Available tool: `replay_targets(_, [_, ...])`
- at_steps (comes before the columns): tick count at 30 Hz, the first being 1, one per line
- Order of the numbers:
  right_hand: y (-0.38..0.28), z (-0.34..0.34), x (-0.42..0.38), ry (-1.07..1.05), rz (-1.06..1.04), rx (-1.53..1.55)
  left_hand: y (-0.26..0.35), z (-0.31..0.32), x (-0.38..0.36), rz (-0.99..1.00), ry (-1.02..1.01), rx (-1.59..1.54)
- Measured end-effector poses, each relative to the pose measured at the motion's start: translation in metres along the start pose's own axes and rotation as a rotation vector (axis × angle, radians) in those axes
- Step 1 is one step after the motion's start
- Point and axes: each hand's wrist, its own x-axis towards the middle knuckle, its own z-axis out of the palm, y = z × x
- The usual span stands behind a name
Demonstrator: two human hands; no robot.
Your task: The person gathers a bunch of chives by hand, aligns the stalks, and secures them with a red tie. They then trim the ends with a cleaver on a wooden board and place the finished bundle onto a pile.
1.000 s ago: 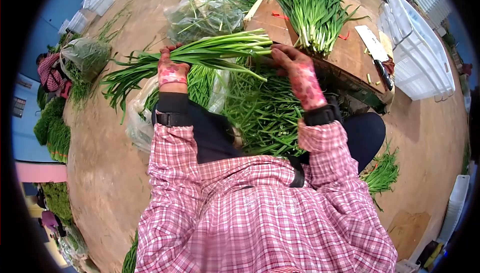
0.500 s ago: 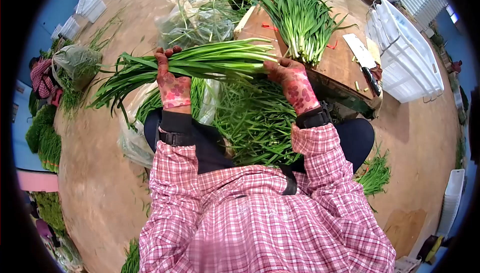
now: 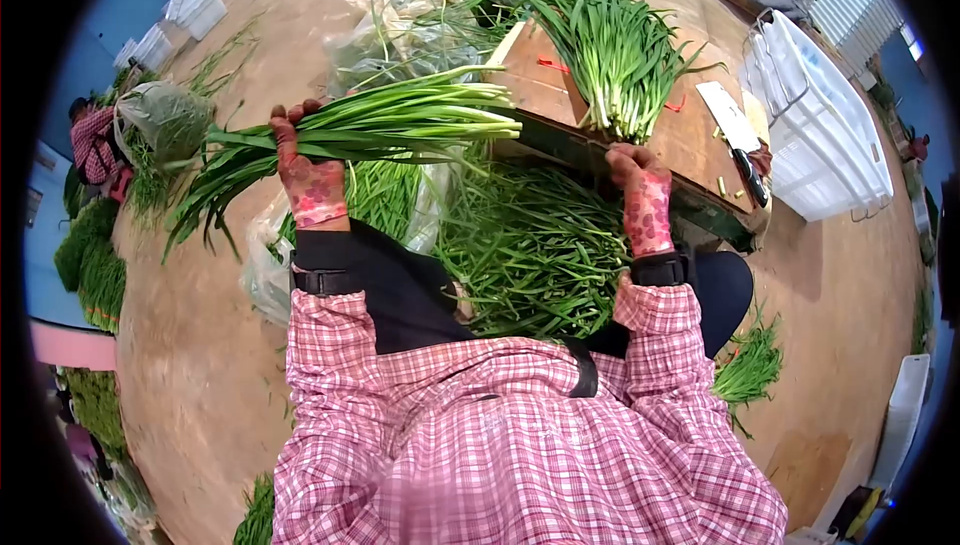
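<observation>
My left hand [image 3: 305, 160], in a pink floral glove, is wrapped round a bunch of garlic chives [image 3: 400, 125]. The pale stems point right and the leaves droop to the left. My right hand [image 3: 642, 185] is closed at the near edge of a wooden board [image 3: 545, 85], its fingertips pressed together; whether anything is in them cannot be made out. Just beyond those fingers another bunch of chives [image 3: 610, 65] lies on the board, a red tie [image 3: 553, 65] beside it. Loose chives [image 3: 535, 255] are heaped between my legs, below both hands.
A knife [image 3: 735, 125] and cut stem ends lie on the board's right side. White plastic crates [image 3: 815, 125] stand to the right. Plastic bags [image 3: 405, 35] with greens are behind the board. Another person [image 3: 95, 145] sits at the far left by a bag of greens [image 3: 165, 120].
My right hand has left the stem ends of the held bunch and moved right to the board's edge. My left hand has shifted left with the chives.
</observation>
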Motion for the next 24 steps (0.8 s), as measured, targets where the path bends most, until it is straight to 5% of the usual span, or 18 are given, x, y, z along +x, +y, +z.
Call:
replay_targets(4, [-0.029, 0.041, 0.001, -0.171, -0.195, -0.071, -0.005, 0.006, 0.000, 0.006, 0.007, 0.033])
replay_targets(7, [-0.047, 0.061, -0.001, -0.364, -0.099, -0.029, -0.016, 0.015, -0.007, -0.045, 0.000, -0.005])
replay_targets(18, [-0.029, 0.037, -0.003, -0.114, -0.142, 0.295, -0.006, 0.008, -0.012, -0.139, -0.038, -0.057])
replay_targets(20, [-0.012, -0.023, 0.017, 0.035, -0.125, 0.141, 0.012, -0.005, -0.007, -0.042, 0.014, 0.012])
replay_targets(22, [0.004, -0.081, 0.034, 0.388, -0.340, -0.673, 0.037, -0.033, 0.007, 0.016, 0.002, 0.086])
replay_targets(24, [-0.012, -0.103, 0.028, 0.399, -0.142, -1.283, 0.053, -0.031, 0.013, 0.063, 0.030, 0.144])
